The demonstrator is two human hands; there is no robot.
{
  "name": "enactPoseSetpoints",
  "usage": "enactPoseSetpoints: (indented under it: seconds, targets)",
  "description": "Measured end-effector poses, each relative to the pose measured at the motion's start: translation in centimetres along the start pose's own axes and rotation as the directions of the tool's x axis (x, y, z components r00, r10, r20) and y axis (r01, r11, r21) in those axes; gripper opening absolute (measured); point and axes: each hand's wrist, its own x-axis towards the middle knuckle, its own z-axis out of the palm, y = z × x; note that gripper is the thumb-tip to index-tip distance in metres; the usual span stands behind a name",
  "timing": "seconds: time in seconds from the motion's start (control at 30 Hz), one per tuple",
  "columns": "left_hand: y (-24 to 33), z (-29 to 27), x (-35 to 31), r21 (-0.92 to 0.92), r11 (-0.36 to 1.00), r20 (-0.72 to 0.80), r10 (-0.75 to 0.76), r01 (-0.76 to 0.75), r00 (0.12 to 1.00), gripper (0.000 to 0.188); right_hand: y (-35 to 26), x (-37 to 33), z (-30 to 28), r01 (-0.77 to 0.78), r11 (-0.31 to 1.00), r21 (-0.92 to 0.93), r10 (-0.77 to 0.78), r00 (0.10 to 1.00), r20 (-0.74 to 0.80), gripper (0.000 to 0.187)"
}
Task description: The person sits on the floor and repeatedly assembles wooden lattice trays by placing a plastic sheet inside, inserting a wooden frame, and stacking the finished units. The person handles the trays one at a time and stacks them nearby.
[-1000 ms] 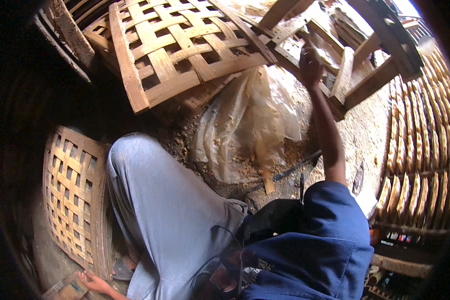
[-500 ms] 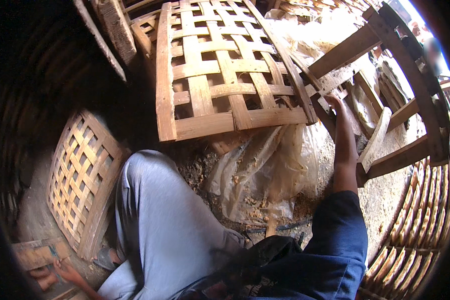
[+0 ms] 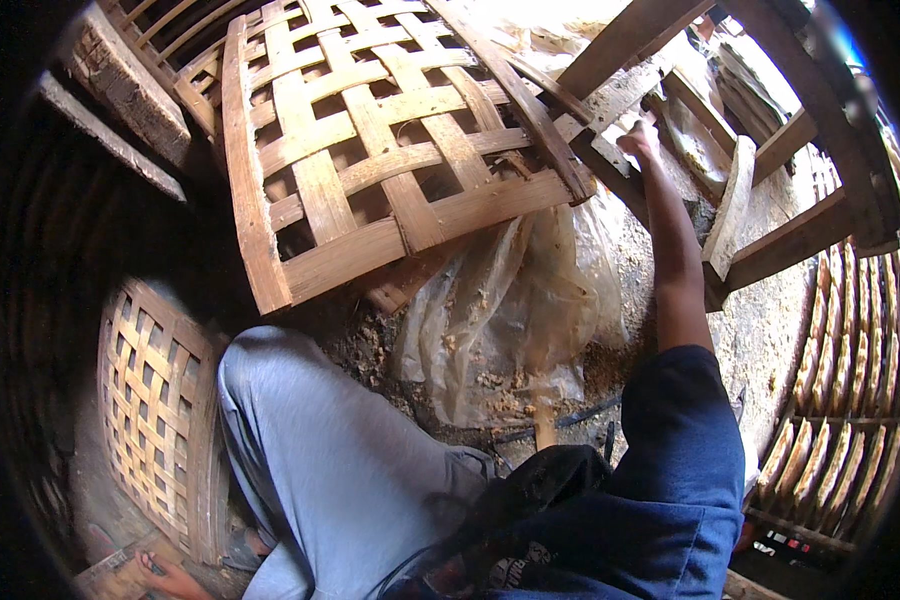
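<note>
My right arm, in a dark blue sleeve, reaches forward. My right hand (image 3: 642,140) is closed on a bar of the rough wooden frame (image 3: 795,135), beside the right corner of a large woven slatted panel (image 3: 400,170). That panel has a wooden border and lies tilted in front of me. Far down at the lower left, small and partly cut off, my left hand (image 3: 158,568) has its fingers bent on a short wooden board (image 3: 110,578). A smaller woven panel (image 3: 155,405) leans close to it, left of my knee.
Crumpled clear plastic sheeting (image 3: 510,320) lies on the crumb-strewn ground between my knee and right arm. Racks of pale, narrow strips (image 3: 820,465) line the right side. Thick wooden beams (image 3: 130,85) stand at the far left. A dark ribbed wall curves along the left edge.
The whole view has turned: things on the right sit higher, those on the left lower. The large panel appears further left and more slanted. My right hand keeps its hold on the frame.
</note>
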Motion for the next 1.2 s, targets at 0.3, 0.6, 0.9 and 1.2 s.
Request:
enactPoseSetpoints:
  seconds: [0.3, 0.6, 0.9, 1.2]
  targets:
    - [-1.3, -0.3, 1.7, -0.061, 0.998, -0.053, -0.012, 0.009, 0.999, 0.037, 2.4, -8.5, -12.1, 0.153, 0.933, 0.325, 0.021, 0.879, -0.476, 0.019]
    - [15.4, 2.0, 4.6, -0.398, 0.909, -0.076, 0.103, -0.124, 0.992, 0.033, -5.4, -18.2, -27.2, 0.538, 0.766, 0.353, -0.149, 0.682, -0.717, 0.012]
    - [25.1, 4.1, 0.6, -0.690, 0.687, -0.027, 0.288, -0.227, 0.957, 0.032, -9.1, -20.9, -36.9, 0.595, 0.791, 0.145, -0.176, 0.448, -0.877, 0.014]
    - [23.3, 3.1, -1.8, -0.782, 0.616, 0.059, 0.228, -0.097, 0.972, 0.031, -13.1, -23.5, -42.9, 0.665, 0.743, -0.081, -0.292, 0.213, -0.932, 0.014]
